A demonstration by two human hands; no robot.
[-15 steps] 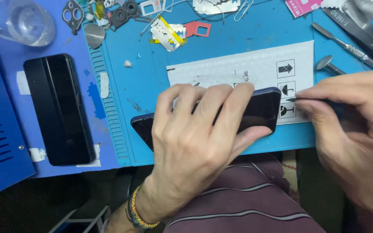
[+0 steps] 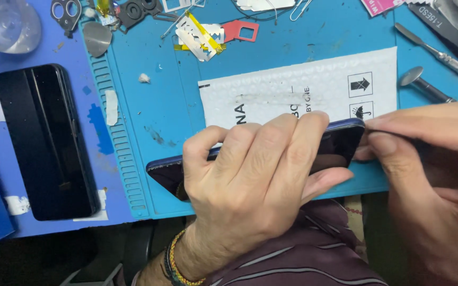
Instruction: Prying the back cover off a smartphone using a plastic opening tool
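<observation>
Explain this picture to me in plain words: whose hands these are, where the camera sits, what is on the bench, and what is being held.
The camera sits on the person's head, looking down at their own bare hands over a blue work mat. The left hand lies over a dark phone, pressing it down. The right hand pinches at that phone's right end; whether it holds a tool is hidden. Under the phone lies a white padded envelope. A second dark phone lies apart on the left. Metal prying tools lie top right, and small parts along the top.

Black phone [image 2: 46, 140], clear cup [image 2: 6, 24], red card [image 2: 242, 30], metal spudger [image 2: 425, 85]
</observation>
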